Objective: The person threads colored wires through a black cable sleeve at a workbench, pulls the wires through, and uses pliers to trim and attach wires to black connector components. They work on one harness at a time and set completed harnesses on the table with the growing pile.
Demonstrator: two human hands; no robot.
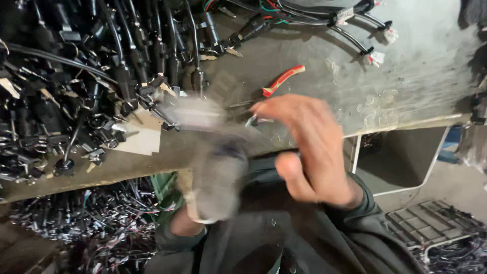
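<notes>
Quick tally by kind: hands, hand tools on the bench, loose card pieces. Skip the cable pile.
Hands: 2, a blurred left hand in a grey glove and a bare right hand
Red-handled pliers on the grey worn bench: 1
Pale flat card piece: 1
Black cable connectors in a heap: too many and tangled to count
Total counted: 4

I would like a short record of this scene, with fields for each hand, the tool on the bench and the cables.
left hand: blurred, in a grey glove; grip cannot be told
right hand: bare, fingers curled, a small thin item at the fingertips, too blurred to name
pliers: red handles, lying on the workbench beyond the right hand
black cables: large heap on the bench, at the left
card: pale sheet beside the heap
</notes>
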